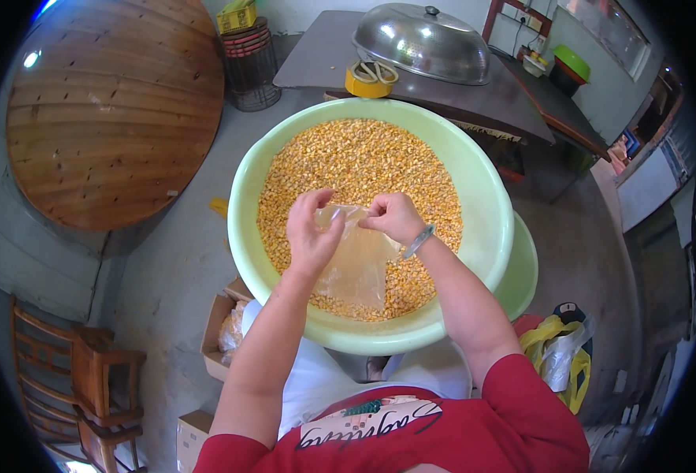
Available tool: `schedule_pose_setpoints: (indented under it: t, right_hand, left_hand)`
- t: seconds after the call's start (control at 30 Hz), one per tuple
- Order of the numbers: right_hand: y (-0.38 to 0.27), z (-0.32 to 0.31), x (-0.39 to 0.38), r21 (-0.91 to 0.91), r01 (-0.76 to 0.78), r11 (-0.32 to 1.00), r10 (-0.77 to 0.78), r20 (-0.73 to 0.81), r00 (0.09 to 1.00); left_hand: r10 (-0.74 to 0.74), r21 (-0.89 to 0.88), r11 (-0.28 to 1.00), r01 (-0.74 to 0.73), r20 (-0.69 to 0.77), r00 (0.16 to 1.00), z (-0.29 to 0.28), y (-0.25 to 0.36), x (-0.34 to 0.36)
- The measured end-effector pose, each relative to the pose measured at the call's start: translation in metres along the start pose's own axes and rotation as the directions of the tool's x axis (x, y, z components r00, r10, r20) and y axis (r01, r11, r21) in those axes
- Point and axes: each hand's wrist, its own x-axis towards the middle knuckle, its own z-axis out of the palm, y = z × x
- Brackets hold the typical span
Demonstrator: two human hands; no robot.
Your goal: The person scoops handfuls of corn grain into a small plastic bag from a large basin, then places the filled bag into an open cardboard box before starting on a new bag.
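Observation:
A clear plastic bag (353, 264) hangs flat over the corn kernels (363, 154) that fill a big pale green basin (245, 189). At the bag's top right, my right hand (395, 218) pinches its edge between thumb and fingers; a pale bangle (418, 241) circles that wrist. By the bag's top left is my left hand (310, 232), thumb and fingers apart with a gap between them. Whether its thumb touches the plastic I cannot tell. No kernels show inside the bag.
Beyond the basin, scissors and yellow tape (369, 79) sit at the edge of a dark table (316, 55) with a metal lid (419, 43). Left are a round wooden tabletop (115, 110), chairs (88, 370) and an open carton (215, 331). Plastic bags (560, 355) lie at right.

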Motion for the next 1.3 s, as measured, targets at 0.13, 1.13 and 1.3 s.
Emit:
schedule_pose_setpoints:
  t: [0.13,1.13,1.3]
  right_hand:
    - [-0.004,0.003,-0.001,-0.145,-0.002,0.989,-0.024,-0.178,0.984]
    - [0.012,0.035,0.001,0.628,-0.127,0.767,0.115,0.061,0.992]
    - [0.001,0.033,-0.002,0.817,-0.168,0.551,0.292,0.001,0.957]
  left_hand:
    - [0.008,0.157,0.988,-0.009,0.009,1.0,-0.011,0.01,-0.003]
    - [-0.468,-0.287,0.739,0.609,0.432,0.771,0.015,-0.021,-0.008]
    - [-0.548,-0.346,0.636,0.689,0.426,0.72,0.018,-0.025,-0.01]
